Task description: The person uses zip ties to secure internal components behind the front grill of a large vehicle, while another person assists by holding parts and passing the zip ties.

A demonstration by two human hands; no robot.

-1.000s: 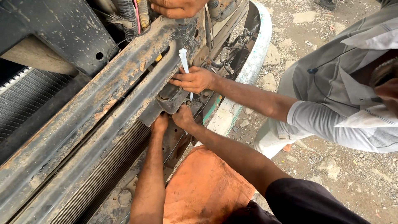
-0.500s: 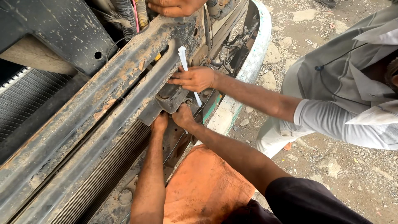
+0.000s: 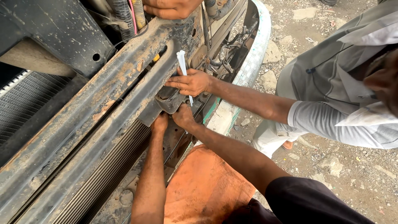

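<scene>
Both hands, left hand [image 3: 159, 123] and right hand [image 3: 183, 116], are closed under the grey bracket [image 3: 168, 101], propping it against the rusty crossbeam [image 3: 103, 103]; next probably fastening.

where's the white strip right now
The white strip is upper centre in the head view, held by a co-worker's hand against the rusty crossbar.

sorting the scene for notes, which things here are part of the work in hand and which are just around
In the work:
left hand
right hand
dark bent metal bracket
rusty muddy steel crossbeam
co-worker's hand
white plastic strip

Just around:
finned black radiator
orange cloth
loose grey stones
</scene>
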